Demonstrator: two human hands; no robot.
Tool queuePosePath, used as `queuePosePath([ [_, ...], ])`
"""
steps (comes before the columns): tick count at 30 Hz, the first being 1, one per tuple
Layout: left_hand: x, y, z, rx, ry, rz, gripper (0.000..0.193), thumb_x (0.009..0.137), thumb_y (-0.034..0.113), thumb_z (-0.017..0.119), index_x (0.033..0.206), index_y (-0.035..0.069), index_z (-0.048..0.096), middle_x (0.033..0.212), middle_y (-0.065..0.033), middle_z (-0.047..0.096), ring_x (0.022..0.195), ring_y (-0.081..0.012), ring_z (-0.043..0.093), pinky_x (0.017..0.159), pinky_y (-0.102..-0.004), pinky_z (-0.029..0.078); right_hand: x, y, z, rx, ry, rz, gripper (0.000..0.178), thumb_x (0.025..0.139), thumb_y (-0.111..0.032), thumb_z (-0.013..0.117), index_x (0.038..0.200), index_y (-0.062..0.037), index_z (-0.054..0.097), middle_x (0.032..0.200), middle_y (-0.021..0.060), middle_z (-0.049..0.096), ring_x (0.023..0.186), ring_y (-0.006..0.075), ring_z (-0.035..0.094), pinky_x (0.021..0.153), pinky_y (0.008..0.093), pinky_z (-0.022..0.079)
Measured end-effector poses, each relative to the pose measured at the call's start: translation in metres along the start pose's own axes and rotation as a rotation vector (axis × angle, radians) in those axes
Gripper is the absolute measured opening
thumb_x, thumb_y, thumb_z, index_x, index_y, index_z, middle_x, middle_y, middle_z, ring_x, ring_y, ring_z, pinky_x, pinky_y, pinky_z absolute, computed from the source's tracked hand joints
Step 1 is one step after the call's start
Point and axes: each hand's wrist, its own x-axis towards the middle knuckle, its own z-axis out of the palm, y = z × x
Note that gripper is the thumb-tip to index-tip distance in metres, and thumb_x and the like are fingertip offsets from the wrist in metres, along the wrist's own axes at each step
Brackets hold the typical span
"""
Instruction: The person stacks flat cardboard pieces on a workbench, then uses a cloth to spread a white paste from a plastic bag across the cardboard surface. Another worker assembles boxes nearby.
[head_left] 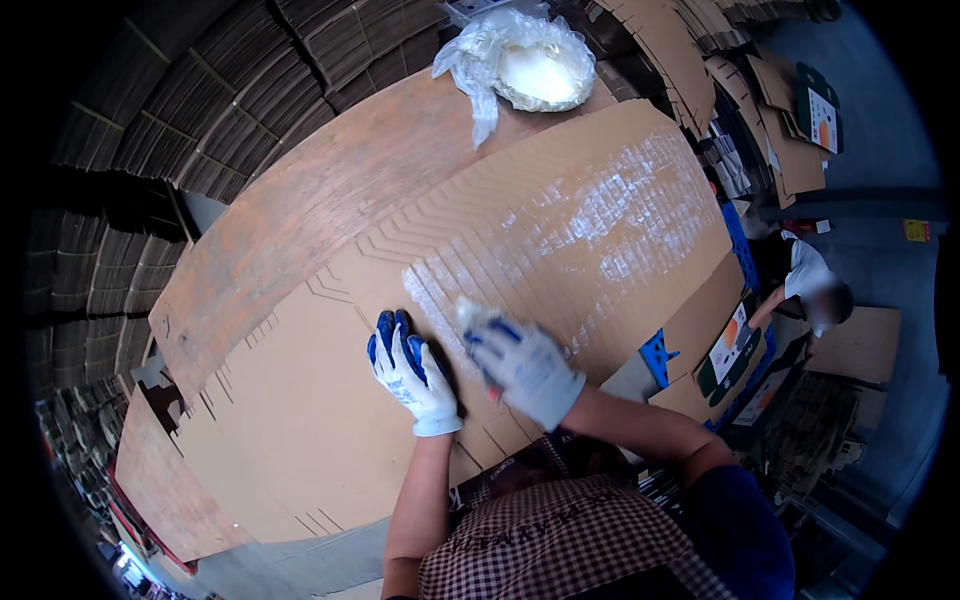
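Observation:
Overlapping flat cardboard sheets (pixel 290 430) lie fanned out on a wooden board, their stepped edges showing. A wet white smear like glue (pixel 640 215) covers the strips from the middle to the upper right. My left hand (pixel 408 375), in a white glove with blue fingers, lies flat on the cardboard just left of the smear, holding nothing. My right hand (pixel 525 370), gloved likewise and blurred by motion, is closed round a brush-like tool (pixel 467 310) with a pale end, at the smear's lower left edge. A bit of red shows below that hand.
At the board's far edge sits a bowl of white paste (pixel 540 75) lined with clear plastic. The wooden board (pixel 330 190) shows beyond the sheets. Tied cardboard stacks (pixel 240 90) rise behind. On the right, another person (pixel 810 285) reaches toward printed cartons (pixel 725 350) near a blue crate.

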Motion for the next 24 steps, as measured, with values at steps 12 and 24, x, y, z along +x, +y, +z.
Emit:
queuePosePath([
  [12,0.001,0.001,-0.003,0.027,-0.008,0.004,0.039,0.098,0.016,0.051,0.131,0.000,0.062,0.139,-0.0210,0.057,0.128,-0.0404,0.048,0.112,-0.0515,0.031,0.033,0.034,-0.007,-0.008,0.177,0.120,0.040,0.082,-0.022,0.068,0.120,-0.0103,0.063,0.130,0.0085,0.061,0.119,0.0292,0.059,0.094,0.0414,0.051],
  [24,0.001,0.006,-0.003,0.061,-0.021,-0.005,0.038,0.101,0.018,0.049,0.131,-0.002,0.062,0.138,-0.0192,0.059,0.129,-0.0377,0.048,0.111,-0.0491,0.033,0.034,0.039,-0.023,0.694,0.576,0.415,0.032,0.085,-0.019,0.077,0.114,-0.0078,0.068,0.113,0.0132,0.069,0.103,0.0323,0.067,0.090,0.0382,0.054],
])
